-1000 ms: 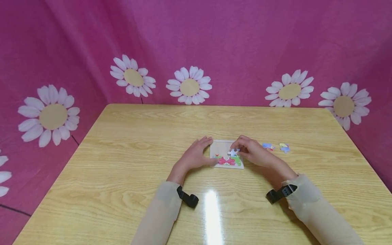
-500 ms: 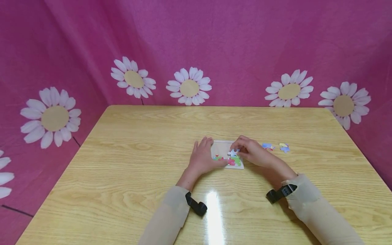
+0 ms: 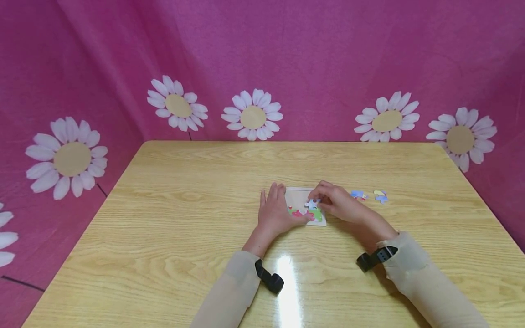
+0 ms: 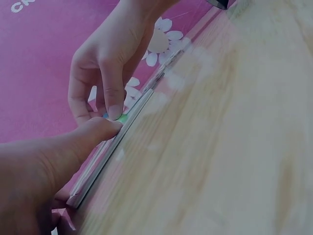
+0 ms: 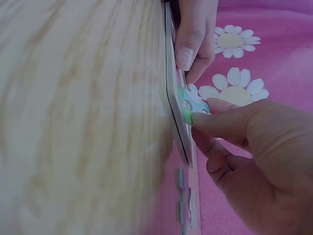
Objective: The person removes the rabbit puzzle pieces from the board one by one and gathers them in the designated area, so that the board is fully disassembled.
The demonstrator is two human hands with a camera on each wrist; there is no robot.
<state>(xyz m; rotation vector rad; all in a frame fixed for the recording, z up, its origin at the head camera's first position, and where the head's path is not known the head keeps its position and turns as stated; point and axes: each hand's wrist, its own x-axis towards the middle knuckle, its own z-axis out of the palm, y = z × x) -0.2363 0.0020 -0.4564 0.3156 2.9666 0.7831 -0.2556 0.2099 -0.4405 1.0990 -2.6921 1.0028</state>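
Note:
A shallow puzzle tray [image 3: 296, 196] lies on the table, its lower part filled with green and pink-red jigsaw pieces [image 3: 297, 214]. My left hand [image 3: 275, 214] rests along the tray's left side. Its fingers stretch to the far left corner, and its thumb reaches across the pieces at the near edge. Between thumb and fingers, my right hand [image 3: 338, 202] pinches a pale blue puzzle piece [image 3: 312, 204] over the tray's right part. The right wrist view shows this puzzle piece [image 5: 195, 102] tilted up from the tray, with green at its lower edge.
Two loose puzzle pieces lie right of the tray: a blue and red piece [image 3: 358, 195] and a blue and yellow piece [image 3: 381, 197]. The wooden table [image 3: 184, 205] ends at a pink curtain [image 3: 311, 59] printed with daisies.
My left hand has slid to the right, its thumb moving over the pink-red pieces along the tray's near edge. My right hand stays almost still, pinching the pale blue puzzle piece.

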